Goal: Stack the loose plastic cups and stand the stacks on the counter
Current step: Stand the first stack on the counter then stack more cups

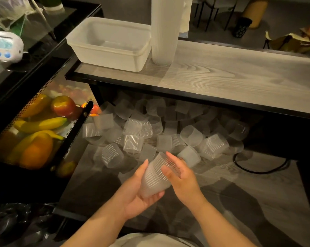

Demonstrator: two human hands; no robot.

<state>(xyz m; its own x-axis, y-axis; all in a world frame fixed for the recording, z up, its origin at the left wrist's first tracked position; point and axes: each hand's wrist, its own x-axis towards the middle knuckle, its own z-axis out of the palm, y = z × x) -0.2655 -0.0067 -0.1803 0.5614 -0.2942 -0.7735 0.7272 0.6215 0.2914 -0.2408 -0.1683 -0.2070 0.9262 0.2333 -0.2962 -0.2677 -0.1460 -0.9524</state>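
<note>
Head: both hands (141,189) hold cup stack (156,177), loose cups (132,143) beyond.

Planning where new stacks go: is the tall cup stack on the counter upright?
Upright: the tall cup stack stands straight on the counter, beside the white tub.

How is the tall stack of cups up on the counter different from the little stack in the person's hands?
The tall stack stands upright on the counter, untouched; the short stack is tilted, held between the left hand and right hand. The tall stack runs past the picture's top; the short stack holds only a few cups. Both are translucent ribbed plastic.
</note>
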